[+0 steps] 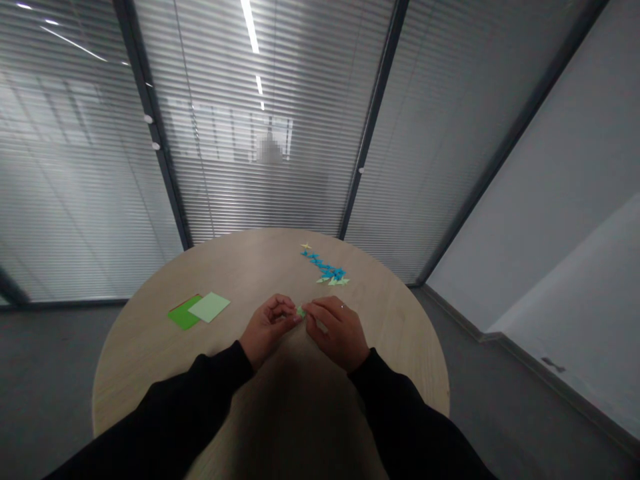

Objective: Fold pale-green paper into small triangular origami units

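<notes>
Between my two hands is a small light green folded paper piece [301,311], mostly covered by fingers. My left hand [270,327] pinches it from the left with thumb and fingertips. From the other side my right hand [340,330] grips it, fingers curled and a ring on one of them. Beyond the hands lie several small blue folded paper pieces [327,270] in a slanting line. Light green folded pieces [336,281] sit at the near end of that line, and a pale yellow one [306,247] at its far end.
On the left of the round wooden table [145,347], a light green paper sheet [210,307] overlaps a bright green sheet [185,315], with a reddish edge showing beneath. Glass panels with blinds [270,193] stand behind the table, and a white wall [550,200] is at right.
</notes>
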`<state>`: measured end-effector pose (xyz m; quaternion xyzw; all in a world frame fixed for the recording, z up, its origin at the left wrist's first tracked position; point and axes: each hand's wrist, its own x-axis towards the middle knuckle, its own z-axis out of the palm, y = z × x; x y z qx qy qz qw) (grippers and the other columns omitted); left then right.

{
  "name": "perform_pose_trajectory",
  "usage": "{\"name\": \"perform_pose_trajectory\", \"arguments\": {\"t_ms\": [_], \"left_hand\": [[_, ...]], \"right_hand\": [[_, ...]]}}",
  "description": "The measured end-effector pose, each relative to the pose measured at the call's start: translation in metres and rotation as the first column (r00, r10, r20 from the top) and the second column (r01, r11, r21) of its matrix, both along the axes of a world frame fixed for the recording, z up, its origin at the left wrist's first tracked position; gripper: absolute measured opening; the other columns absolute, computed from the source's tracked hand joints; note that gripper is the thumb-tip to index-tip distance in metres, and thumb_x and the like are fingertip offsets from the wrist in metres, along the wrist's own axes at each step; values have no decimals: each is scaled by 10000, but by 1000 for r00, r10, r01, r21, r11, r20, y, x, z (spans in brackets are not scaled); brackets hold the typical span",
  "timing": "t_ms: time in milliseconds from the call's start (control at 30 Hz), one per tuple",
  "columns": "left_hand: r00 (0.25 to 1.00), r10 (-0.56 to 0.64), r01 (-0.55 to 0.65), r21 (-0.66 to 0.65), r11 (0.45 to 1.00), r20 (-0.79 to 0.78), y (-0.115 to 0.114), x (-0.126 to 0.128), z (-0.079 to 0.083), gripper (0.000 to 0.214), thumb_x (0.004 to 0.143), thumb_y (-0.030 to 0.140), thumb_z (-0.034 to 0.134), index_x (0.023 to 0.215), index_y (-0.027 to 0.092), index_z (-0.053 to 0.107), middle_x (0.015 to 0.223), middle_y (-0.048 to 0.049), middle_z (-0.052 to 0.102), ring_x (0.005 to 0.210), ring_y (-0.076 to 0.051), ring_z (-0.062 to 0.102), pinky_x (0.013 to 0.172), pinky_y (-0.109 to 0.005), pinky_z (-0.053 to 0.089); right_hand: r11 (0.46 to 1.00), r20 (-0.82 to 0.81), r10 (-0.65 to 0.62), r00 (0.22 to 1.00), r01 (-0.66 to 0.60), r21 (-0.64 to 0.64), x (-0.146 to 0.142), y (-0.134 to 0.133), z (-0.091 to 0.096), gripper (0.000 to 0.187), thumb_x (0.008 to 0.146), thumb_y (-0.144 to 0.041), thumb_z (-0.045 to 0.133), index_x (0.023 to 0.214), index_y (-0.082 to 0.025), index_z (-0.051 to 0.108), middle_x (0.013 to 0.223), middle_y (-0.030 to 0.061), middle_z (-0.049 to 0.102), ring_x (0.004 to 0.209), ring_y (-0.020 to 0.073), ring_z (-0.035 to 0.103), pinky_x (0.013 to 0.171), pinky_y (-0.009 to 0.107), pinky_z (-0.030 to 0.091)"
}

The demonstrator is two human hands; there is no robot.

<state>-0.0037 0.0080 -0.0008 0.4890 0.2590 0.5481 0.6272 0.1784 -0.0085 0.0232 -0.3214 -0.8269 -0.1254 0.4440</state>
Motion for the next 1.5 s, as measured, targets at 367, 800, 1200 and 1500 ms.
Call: {"name": "perform_pose_trajectory", "arguments": {"t_ms": [367, 800, 1200, 1500], "left_hand": [[999, -26, 27, -38, 999, 21, 0, 0, -1, 318, 685, 234, 860, 877, 183, 612, 736, 31, 657, 621, -83, 570, 612, -207, 404], [998, -53, 55, -59, 997, 27, -1, 1, -2, 329, 700, 237, 854, 909, 180, 607, 724, 32, 657, 609, -70, 557, 602, -193, 403], [993, -118, 117, -101, 988, -3, -1, -1, -2, 350, 688, 265, 863, 951, 170, 653, 729, 30, 654, 597, -64, 549, 584, -192, 398], [999, -16, 14, -37, 999, -41, 2, -2, -3, 346, 668, 305, 877, 899, 169, 659, 772, 9, 689, 690, -96, 613, 688, -222, 445]], "right_hand": [[1000, -28, 6, 1000, -6, 10, 1, 1, 1, 148, 919, -174, 585, 1018, -223, 683, 901, 63, 720, 838, 194, 649, 760, 319, 541], [996, -141, 28, 990, -40, -84, -4, -2, 3, 114, 922, -195, 592, 984, -195, 688, 783, 33, 699, 679, 146, 618, 677, 257, 498], [971, -117, 20, 993, -48, -234, -2, -1, 5, 82, 793, -131, 595, 815, -208, 614, 711, -11, 600, 621, 128, 545, 621, 240, 422], [988, -83, 30, 996, -42, -151, -4, 0, 2, 60, 819, -156, 614, 847, -204, 637, 813, 39, 663, 747, 174, 603, 704, 277, 481]]}}
